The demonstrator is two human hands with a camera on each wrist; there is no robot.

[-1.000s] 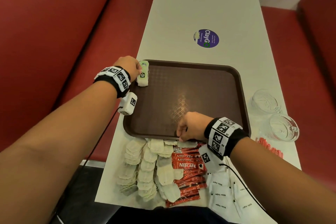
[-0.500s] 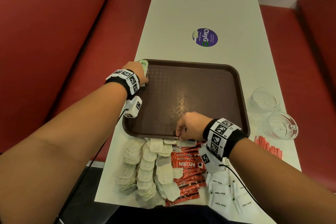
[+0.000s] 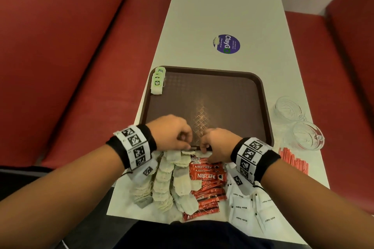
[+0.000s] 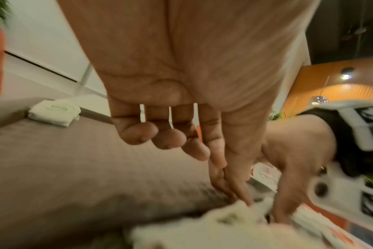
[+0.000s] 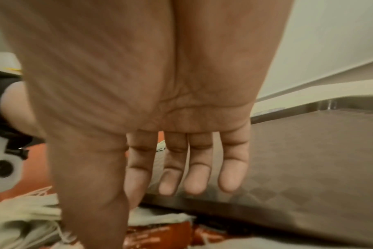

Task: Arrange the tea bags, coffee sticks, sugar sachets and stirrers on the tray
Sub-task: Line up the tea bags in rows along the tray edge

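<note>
A brown tray (image 3: 253, 95) lies on the white table, with a small stack of green-tagged tea bags (image 3: 158, 81) in its far left corner, also seen in the left wrist view (image 4: 53, 114). Both hands meet at the tray's near edge over the loose tea bag pile (image 3: 170, 178). My left hand (image 3: 187, 144) pinches a tea bag (image 4: 234, 212) between thumb and forefinger (image 4: 243, 200), its other fingers curled. My right hand (image 3: 203, 148) reaches down thumb and forefinger (image 5: 132, 207) onto a tea bag (image 5: 160, 217) at the rim.
Red coffee sticks (image 3: 206, 180) lie beside the tea bags, and white sugar sachets (image 3: 249, 206) sit to their right. Red stirrers (image 3: 293, 159) and two glass cups (image 3: 287, 109) stand right of the tray. Red benches flank the narrow table.
My left hand let go of the tea bag stack in the tray's far left corner and drew back to the near edge beside the right hand. The right hand has barely moved.
</note>
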